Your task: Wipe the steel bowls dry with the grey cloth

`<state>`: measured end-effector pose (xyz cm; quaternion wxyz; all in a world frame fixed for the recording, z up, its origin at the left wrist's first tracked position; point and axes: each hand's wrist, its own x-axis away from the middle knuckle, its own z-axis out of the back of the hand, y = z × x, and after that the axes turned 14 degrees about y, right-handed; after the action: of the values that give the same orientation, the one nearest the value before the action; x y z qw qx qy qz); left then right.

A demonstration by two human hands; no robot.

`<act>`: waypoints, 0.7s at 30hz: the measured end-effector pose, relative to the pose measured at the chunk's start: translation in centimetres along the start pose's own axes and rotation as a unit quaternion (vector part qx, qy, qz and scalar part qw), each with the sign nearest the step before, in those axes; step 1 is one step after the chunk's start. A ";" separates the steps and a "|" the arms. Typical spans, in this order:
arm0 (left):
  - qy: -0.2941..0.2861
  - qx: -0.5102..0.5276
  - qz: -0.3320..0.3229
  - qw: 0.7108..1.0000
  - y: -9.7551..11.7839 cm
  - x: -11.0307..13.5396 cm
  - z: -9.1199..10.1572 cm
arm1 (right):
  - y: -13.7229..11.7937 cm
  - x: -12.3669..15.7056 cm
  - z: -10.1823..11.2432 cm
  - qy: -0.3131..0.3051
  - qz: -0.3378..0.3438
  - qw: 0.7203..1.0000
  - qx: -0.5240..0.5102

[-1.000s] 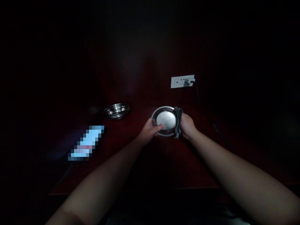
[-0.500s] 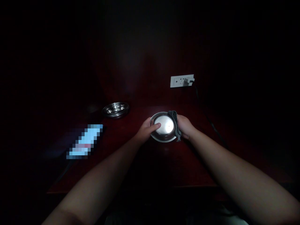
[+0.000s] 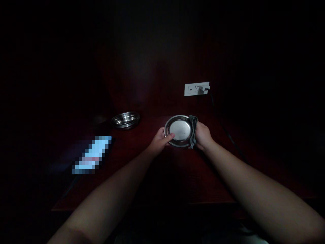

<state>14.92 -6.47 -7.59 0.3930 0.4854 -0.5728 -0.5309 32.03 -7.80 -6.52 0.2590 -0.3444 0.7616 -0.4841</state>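
One steel dish (image 3: 180,131) is between my hands, over the bench (image 3: 190,179); my left hand (image 3: 157,143) pinches its rim, thumb across the face, likely to steady it; my right hand (image 3: 202,135) clasps a dark cloth (image 3: 193,130) against the opposite edge, seemingly bracing it.

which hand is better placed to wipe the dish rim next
Likely the right hand: it holds the dark cloth over one side of the metal dish, while the left hand grips the opposite side.
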 end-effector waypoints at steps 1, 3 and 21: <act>-0.011 0.000 -0.001 1.000 0.0 0.1 0.0 | 0.0 -0.1 0.0 0.008 0.000 1.000 -0.008; -0.028 0.005 -0.009 1.000 0.1 0.2 -0.1 | 0.1 -0.3 0.0 0.014 -0.002 1.000 -0.011; -0.002 0.054 -0.015 0.998 0.6 0.6 -0.5 | 0.6 -0.4 0.1 -0.024 -0.046 0.998 0.036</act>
<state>15.17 -7.23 -7.01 0.3575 0.5133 -0.5941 -0.5057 32.22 -7.39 -7.11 0.2669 -0.3815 0.7204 -0.5141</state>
